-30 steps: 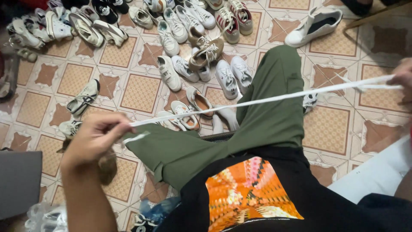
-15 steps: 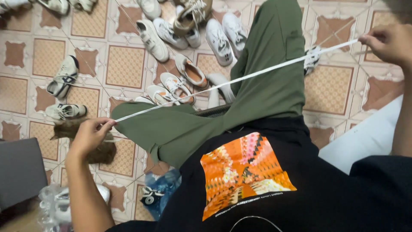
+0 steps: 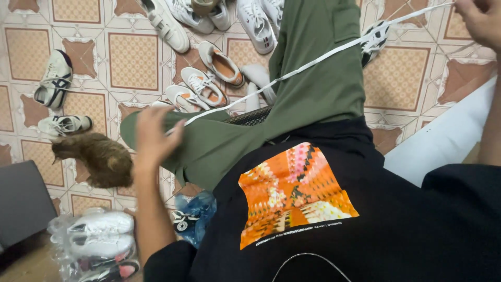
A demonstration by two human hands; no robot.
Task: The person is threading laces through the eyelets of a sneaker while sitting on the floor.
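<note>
Presently a white shoelace (image 3: pixel 313 61) runs taut from lower left of centre to the upper right corner, across green-trousered legs (image 3: pixel 318 89), its ends pinched in the left hand (image 3: pixel 156 137) and the right hand (image 3: pixel 482 21), which is partly cut by the frame edge. Keeping it straight calls, in my judgement, for even tension and firm pinches. Open room is limited: a brown furry animal (image 3: pixel 96 156) lies just beside the left hand, scattered shoes (image 3: pixel 201 86) crowd the tiled floor (image 3: pixel 130 62) above, and a white surface (image 3: pixel 443 141) borders the right.
</note>
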